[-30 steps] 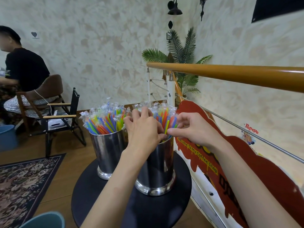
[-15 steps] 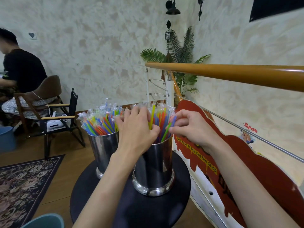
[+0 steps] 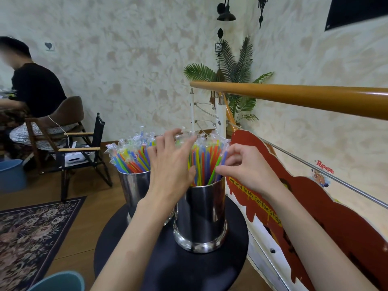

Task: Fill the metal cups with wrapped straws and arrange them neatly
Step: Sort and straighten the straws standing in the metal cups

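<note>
Both hands at straws, right grip seemingly pinching one

A coffee shop, a red sign along the railing reading "Welcome To My Coffee Shop", metal cups packed with wrapped straws on a small round table, a seated customer behind, a potted palm in the corner

I see two cups on the desk at lower centre: the left cup behind, the right cup in front, straws standing in both.
</note>
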Motion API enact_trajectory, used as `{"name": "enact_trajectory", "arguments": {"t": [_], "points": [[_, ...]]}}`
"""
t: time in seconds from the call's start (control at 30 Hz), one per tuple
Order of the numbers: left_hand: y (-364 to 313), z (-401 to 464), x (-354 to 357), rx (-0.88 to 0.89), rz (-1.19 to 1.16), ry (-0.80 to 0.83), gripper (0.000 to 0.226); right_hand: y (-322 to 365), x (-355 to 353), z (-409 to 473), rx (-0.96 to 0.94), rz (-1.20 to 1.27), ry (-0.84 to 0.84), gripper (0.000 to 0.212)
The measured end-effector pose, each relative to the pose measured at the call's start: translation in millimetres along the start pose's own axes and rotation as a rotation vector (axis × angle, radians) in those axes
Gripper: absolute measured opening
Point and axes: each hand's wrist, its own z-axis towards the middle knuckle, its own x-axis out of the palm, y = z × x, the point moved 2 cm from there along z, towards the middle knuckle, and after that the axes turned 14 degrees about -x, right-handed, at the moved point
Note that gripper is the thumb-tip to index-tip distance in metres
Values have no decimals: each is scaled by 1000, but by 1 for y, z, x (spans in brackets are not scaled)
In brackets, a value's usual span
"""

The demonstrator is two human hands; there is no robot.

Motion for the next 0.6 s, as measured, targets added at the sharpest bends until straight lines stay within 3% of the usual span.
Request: {"name": "enact_trajectory", "arguments": {"t": [0.17, 0.43, 0.6], "points": [[-6, 0, 5, 11, -59, -27, 45, 3, 7, 0, -21, -96, -11, 20], [-12, 5, 14, -69, -111, -72, 33, 9, 18, 6, -2, -274, -208, 23], [-10, 5, 16, -98, -151, -100, 30, 11, 24, 9, -2, -299, -220, 25]]}}
